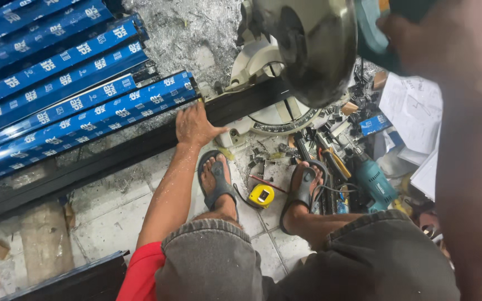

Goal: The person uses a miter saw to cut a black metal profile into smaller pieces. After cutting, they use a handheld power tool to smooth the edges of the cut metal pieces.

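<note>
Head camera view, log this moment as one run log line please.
left hand: pressing black profile at saw | right hand: on miter saw handle | yellow tape measure: floor, between feet

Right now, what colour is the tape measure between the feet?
Yellow tape measure, clearest in the head view.

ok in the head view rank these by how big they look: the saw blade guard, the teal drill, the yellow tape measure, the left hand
1. Saw blade guard, though it sits nearest the camera, which swells it.
2. Teal drill and left hand look about alike; I would not rank them.
3. Yellow tape measure, clearly smallest.
</note>
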